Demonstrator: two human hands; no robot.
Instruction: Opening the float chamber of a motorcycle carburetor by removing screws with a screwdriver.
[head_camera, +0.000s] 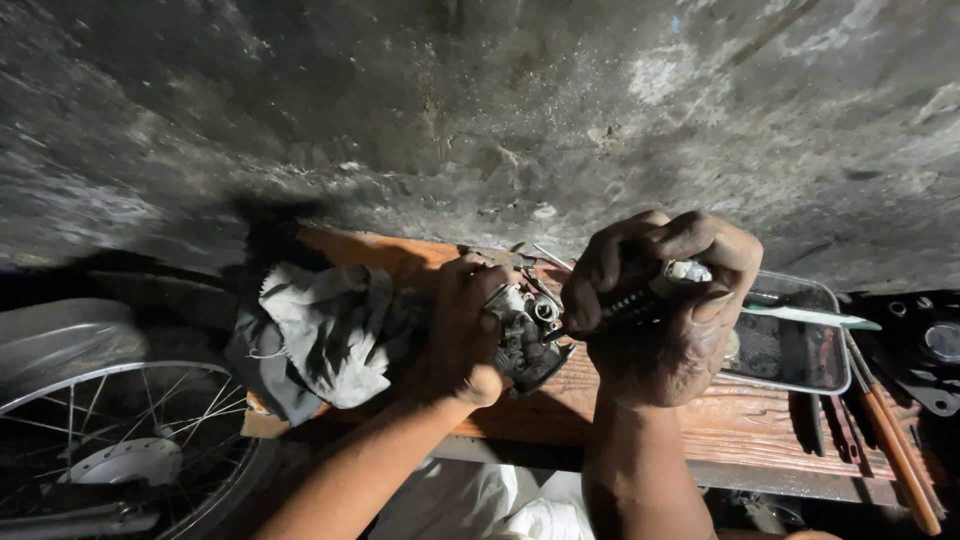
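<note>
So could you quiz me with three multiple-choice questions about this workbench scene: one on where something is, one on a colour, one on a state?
1. Where is the crumpled rag?
A. left of the metal engine part
B. inside the tray
C. on the wheel

2. What colour is the wooden board?
A. blue
B. reddish-brown
C. white

3. What is the right hand doing?
A. lying flat and open
B. gripping a screwdriver
C. holding the rag

Answers: 1 A, the rag lies left of the part held by the left hand. 2 B, the planks look reddish-brown. 3 B, its fingers are closed round the handle.
</note>
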